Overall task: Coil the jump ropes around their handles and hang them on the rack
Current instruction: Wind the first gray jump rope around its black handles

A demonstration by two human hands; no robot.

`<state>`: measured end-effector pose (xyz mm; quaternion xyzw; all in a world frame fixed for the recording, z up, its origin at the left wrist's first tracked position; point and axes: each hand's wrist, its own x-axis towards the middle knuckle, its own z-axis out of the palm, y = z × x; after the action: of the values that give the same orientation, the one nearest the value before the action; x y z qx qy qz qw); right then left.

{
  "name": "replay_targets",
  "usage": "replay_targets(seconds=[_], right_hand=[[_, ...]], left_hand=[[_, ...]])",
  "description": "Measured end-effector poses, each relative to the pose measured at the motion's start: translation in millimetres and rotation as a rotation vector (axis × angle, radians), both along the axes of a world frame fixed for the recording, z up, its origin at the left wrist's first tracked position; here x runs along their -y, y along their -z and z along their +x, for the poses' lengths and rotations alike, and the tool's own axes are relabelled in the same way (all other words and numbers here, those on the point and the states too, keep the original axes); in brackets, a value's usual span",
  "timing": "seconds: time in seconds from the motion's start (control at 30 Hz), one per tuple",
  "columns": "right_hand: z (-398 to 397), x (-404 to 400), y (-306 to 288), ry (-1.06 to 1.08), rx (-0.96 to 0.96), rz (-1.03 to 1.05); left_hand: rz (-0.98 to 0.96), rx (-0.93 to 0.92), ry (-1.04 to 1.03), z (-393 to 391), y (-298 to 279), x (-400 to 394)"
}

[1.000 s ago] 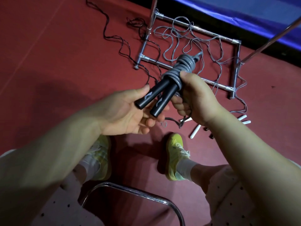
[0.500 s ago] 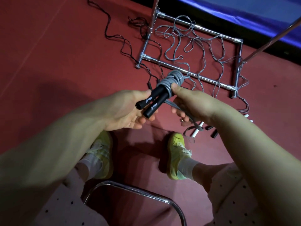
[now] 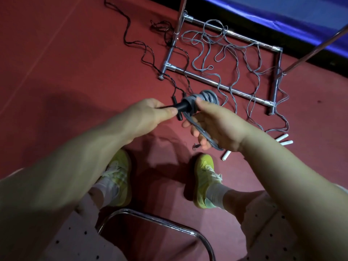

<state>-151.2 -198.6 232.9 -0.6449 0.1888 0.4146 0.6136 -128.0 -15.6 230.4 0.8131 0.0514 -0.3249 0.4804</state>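
My left hand (image 3: 150,113) grips the black handles (image 3: 183,106) of a jump rope at their near end. Grey rope (image 3: 208,95) is coiled round the far end of the handles. My right hand (image 3: 216,125) presses its thumb on the coil and holds the loose tail of the grey rope (image 3: 209,137), which runs across its palm. The chrome rack base (image 3: 222,86) lies on the red floor just beyond my hands. Loose grey rope (image 3: 243,59) sprawls over it. A thin black rope (image 3: 145,48) trails on the floor to its left.
White handles (image 3: 283,139) and another white handle (image 3: 226,155) lie on the floor to the right. Slanted chrome poles (image 3: 316,48) rise from the rack. A blue mat (image 3: 282,17) runs along the far edge. My yellow shoes (image 3: 204,178) and a chrome chair frame (image 3: 160,221) are below.
The handles have swung from pointing down towards me to lying nearly level. My left hand has closed round their near end, and my right hand now holds the rope tail across its palm.
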Motion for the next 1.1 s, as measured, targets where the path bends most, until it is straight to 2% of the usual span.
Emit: replay_targets(seconds=[0.1, 0.27, 0.37, 0.43, 0.5, 0.57, 0.7, 0.77, 0.93, 1.1], right_hand=[[-0.5, 0.1, -2.6, 0.020, -0.032, 0.097], [-0.1, -1.7, -1.4, 0.046, 0.033, 0.031], [0.3, -1.9, 0.7, 0.120, 0.083, 0.067], [1.5, -0.6, 1.4, 0.191, 0.120, 0.127], [3.3, 1.9, 1.5, 0.265, 0.164, 0.197], [4.6, 3.7, 0.7, 0.320, 0.229, 0.251], [5.4, 3.0, 0.3, 0.368, 0.364, 0.371], [6.3, 1.7, 2.2, 0.312, 0.411, 0.430], [8.9, 5.2, 4.0, 0.179, 0.377, 0.487], [7.6, 14.0, -3.8, 0.117, 0.272, 0.275]], left_hand=[[0.022, 0.048, 0.025, -0.4, 1.2, -3.0], [0.169, 0.251, 0.108, -4.9, 0.0, -0.4], [0.171, 0.284, 0.154, -6.2, -3.3, 0.0], [0.047, 0.152, 0.124, -5.4, -5.9, 0.5], [-0.140, -0.125, 0.088, -5.5, -13.0, 2.4], [-0.261, -0.384, 0.150, -5.4, -19.7, 1.9], [-0.546, -0.641, 0.161, -5.4, -23.3, 1.6], [-0.607, -0.659, 0.161, -6.9, -26.2, 1.5], [-0.602, -0.615, 0.216, -8.7, -27.5, -1.7], [-0.480, -0.516, 0.124, -5.1, -26.9, -1.4]])
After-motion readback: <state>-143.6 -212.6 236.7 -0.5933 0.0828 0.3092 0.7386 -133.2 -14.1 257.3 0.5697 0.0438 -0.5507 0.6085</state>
